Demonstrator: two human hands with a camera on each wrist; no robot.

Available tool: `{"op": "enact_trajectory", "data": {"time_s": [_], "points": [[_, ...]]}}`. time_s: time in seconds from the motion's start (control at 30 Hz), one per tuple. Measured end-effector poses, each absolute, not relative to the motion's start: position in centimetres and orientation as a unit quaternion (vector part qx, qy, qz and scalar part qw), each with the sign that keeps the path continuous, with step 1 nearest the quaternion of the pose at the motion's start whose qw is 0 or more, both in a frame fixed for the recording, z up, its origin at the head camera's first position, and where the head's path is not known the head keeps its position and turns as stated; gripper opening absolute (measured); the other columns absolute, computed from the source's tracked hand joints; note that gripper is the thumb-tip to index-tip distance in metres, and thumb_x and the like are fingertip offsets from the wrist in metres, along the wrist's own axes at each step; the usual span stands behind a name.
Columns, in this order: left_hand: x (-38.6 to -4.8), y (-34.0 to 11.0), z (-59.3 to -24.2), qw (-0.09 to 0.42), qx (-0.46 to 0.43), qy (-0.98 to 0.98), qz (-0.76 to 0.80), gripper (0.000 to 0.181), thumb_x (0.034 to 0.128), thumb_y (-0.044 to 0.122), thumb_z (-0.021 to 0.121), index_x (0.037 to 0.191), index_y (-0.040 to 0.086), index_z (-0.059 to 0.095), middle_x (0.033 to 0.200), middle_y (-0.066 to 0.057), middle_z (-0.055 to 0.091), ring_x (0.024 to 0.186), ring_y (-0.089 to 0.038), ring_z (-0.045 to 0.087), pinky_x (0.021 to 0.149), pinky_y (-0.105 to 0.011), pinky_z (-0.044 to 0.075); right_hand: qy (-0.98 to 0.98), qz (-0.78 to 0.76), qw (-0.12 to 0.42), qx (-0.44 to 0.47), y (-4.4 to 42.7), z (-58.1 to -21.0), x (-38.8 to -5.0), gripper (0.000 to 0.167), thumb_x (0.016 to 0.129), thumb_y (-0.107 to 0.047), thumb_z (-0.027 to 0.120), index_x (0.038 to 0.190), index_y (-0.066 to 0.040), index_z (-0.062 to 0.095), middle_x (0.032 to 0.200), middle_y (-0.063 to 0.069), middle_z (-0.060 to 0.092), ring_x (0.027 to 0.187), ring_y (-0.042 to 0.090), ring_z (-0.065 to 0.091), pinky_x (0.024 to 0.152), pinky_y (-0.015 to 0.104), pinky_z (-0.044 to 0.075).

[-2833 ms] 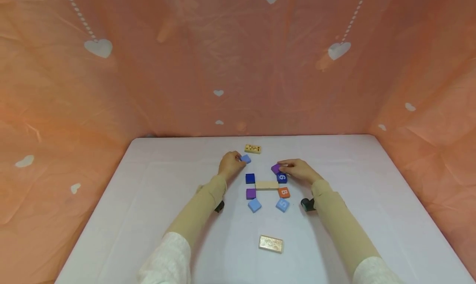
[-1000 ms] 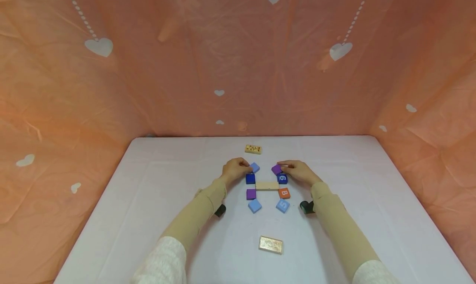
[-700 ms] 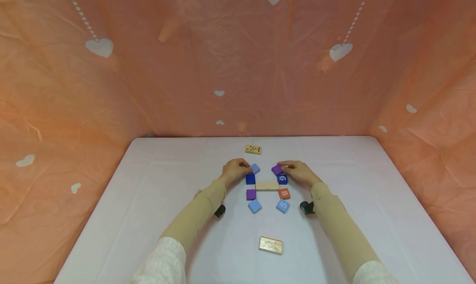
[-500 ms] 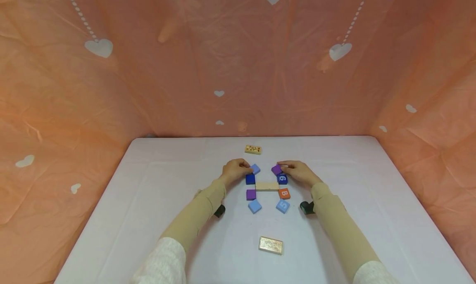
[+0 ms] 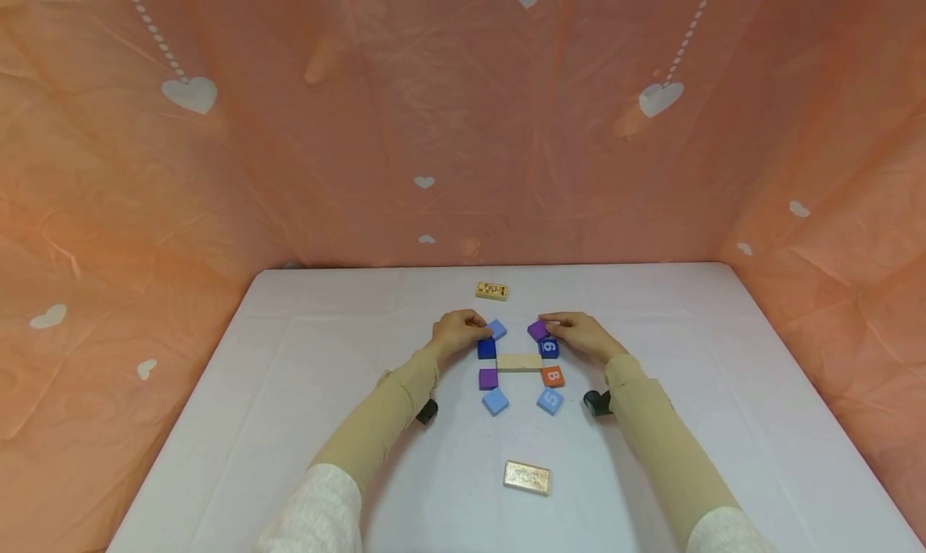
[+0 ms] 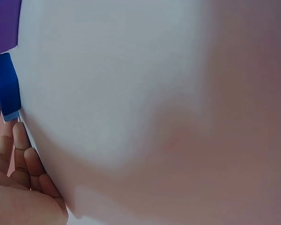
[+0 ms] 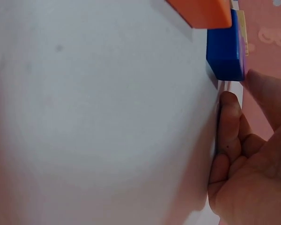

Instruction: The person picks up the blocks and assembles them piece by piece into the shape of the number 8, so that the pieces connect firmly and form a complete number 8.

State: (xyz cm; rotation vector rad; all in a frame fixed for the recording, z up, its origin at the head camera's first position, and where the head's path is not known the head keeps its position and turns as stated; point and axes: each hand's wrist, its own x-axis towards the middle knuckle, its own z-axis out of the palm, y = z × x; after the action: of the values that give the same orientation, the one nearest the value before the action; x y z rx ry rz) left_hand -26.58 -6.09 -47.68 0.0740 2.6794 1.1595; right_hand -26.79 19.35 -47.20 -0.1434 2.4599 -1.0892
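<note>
My left hand point(image 5: 456, 332) pinches a light blue square block point(image 5: 497, 329) just beyond a dark blue block point(image 5: 487, 350). Opposite, my right hand point(image 5: 582, 333) has thumb and fingers on a purple block point(image 5: 538, 330), close behind the dark blue "6" block point(image 5: 549, 349). Between the two dark blue blocks lies a plain wooden bar point(image 5: 519, 362). Nearer me sit a second purple block point(image 5: 488, 378), an orange "B" block point(image 5: 553, 376), another light blue block point(image 5: 495, 401) and a light blue "5" block point(image 5: 550, 400). In the left wrist view the dark blue block point(image 6: 7, 84) mostly hides the held one.
A gold bar-shaped block point(image 5: 492, 291) with markings lies at the back of the white table point(image 5: 325, 360). Another gold bar point(image 5: 527, 477) lies near the front. Dark wrist-camera parts point(image 5: 597, 402) show beside the forearms. A peach curtain point(image 5: 463, 135) with hearts surrounds the table.
Since the oldest frame, my left hand has brought the light blue block right and nearer me, behind the dark blue block. Over the last half second both hands stay almost still.
</note>
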Motion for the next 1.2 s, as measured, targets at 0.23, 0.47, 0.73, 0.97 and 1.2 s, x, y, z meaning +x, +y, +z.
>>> {"op": "enact_trajectory", "data": {"time_s": [0.23, 0.47, 0.73, 0.97, 1.2], "points": [[-26.6, -6.2, -47.7, 0.112, 0.028, 0.911, 0.396, 0.024, 0.0807, 0.036, 0.069, 0.094, 0.016, 0.07, 0.098, 0.0, 0.07, 0.102, -0.02, 0.058, 0.1, -0.045, 0.029, 0.894, -0.388, 0.213, -0.064, 19.3, -47.2, -26.8, 0.04, 0.097, -0.031, 0.046, 0.134, -0.018, 0.05, 0.144, 0.015, 0.042, 0.138, 0.038, 0.029, 0.11, 0.057, 0.021], [-26.6, -6.1, -47.6, 0.113, 0.03, 0.91, 0.398, 0.024, 0.0812, 0.035, 0.069, 0.095, 0.016, 0.07, 0.099, 0.0, 0.071, 0.104, -0.021, 0.058, 0.1, -0.045, 0.028, 0.898, -0.384, 0.205, -0.066, 19.2, -47.3, -26.9, 0.04, 0.097, -0.03, 0.045, 0.134, -0.017, 0.05, 0.145, 0.015, 0.041, 0.138, 0.038, 0.028, 0.111, 0.057, 0.021], [-26.5, -6.1, -47.7, 0.114, 0.028, 0.91, 0.399, 0.023, 0.0812, 0.035, 0.069, 0.094, 0.015, 0.071, 0.099, 0.0, 0.071, 0.105, -0.021, 0.057, 0.101, -0.045, 0.028, 0.898, -0.384, 0.206, -0.063, 19.3, -47.5, -26.9, 0.041, 0.098, -0.032, 0.044, 0.136, -0.017, 0.048, 0.146, 0.015, 0.04, 0.138, 0.038, 0.027, 0.111, 0.056, 0.021], [-26.4, -6.3, -47.7, 0.121, 0.028, 0.905, 0.407, 0.024, 0.081, 0.035, 0.069, 0.094, 0.016, 0.07, 0.098, 0.0, 0.07, 0.104, -0.021, 0.057, 0.104, -0.047, 0.026, 0.893, -0.39, 0.215, -0.065, 19.4, -47.5, -26.9, 0.047, 0.097, -0.039, 0.043, 0.139, -0.017, 0.044, 0.147, 0.016, 0.037, 0.139, 0.039, 0.025, 0.111, 0.056, 0.02], [-26.6, -6.5, -48.0, 0.122, 0.021, 0.897, 0.423, 0.026, 0.0799, 0.036, 0.07, 0.095, 0.016, 0.07, 0.092, 0.001, 0.07, 0.096, -0.017, 0.058, 0.104, -0.046, 0.027, 0.899, -0.366, 0.232, -0.07, 18.9, -46.4, -27.5, 0.046, 0.097, -0.037, 0.046, 0.138, -0.017, 0.044, 0.143, 0.016, 0.043, 0.132, 0.035, 0.038, 0.11, 0.055, 0.025]]}}
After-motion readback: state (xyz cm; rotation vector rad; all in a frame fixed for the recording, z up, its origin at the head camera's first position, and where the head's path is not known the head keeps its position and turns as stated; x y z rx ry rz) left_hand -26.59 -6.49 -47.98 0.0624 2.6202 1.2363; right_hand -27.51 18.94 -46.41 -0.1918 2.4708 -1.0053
